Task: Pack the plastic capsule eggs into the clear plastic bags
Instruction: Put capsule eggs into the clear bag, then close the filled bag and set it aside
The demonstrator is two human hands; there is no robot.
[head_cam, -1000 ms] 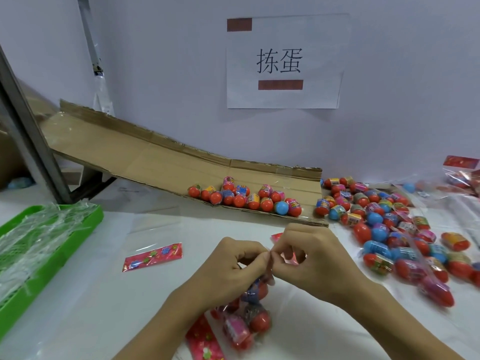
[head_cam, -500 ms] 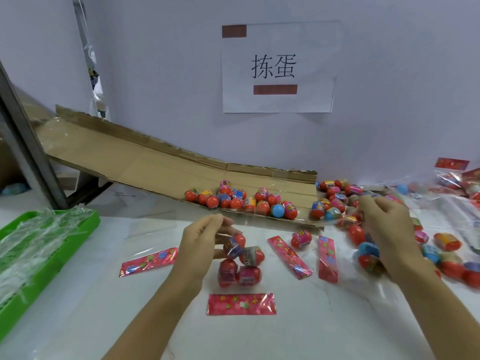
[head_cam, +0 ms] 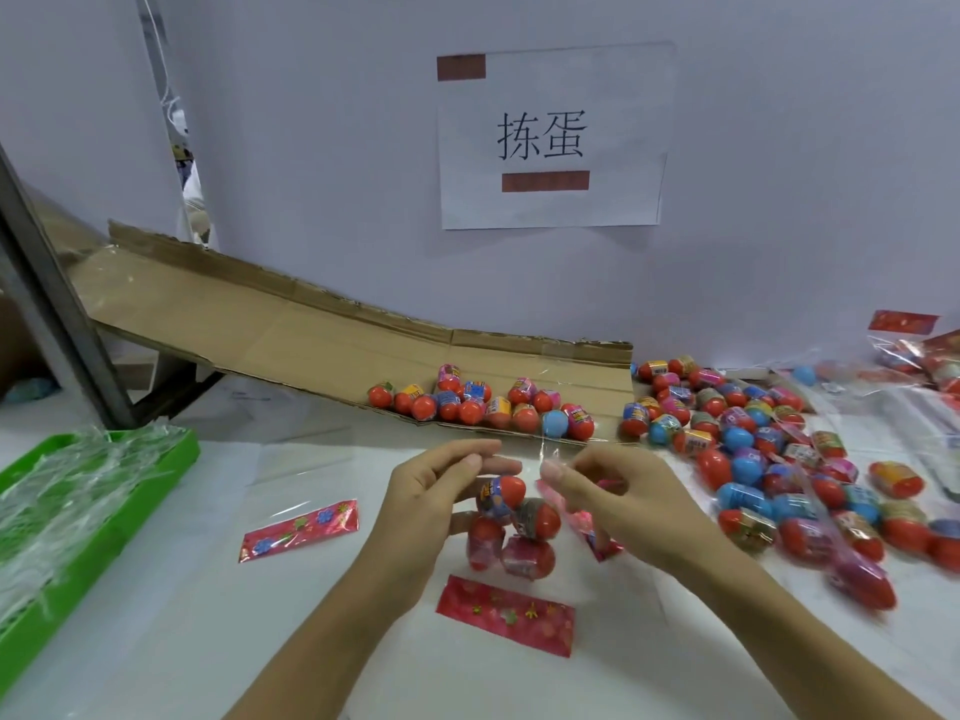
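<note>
The packing is judged to be mid-way. Four capsule eggs (head_cam: 511, 532) are seen bunched together inside a clear plastic bag (head_cam: 543, 449) held up over the white table (head_cam: 156, 641); its red header card (head_cam: 505, 614) lies flat below them. The bag's upper film is pinched by the left hand (head_cam: 436, 491) between thumb and fingertips. A second red-headed bag (head_cam: 587, 527) seems to be gripped by the curled fingers of the right hand (head_cam: 613, 496), though the hold is partly hidden. Much is left: a large loose pile of eggs (head_cam: 769, 459) is spread on the right, and a row of eggs (head_cam: 483, 402) is lodged at the foot of the cardboard chute (head_cam: 260, 324). Empty bags are heaped in the green tray (head_cam: 187, 449), and another empty bag (head_cam: 298, 522) lies nearby. Filled bags (head_cam: 914, 356) appear at the far right, blurred.
</note>
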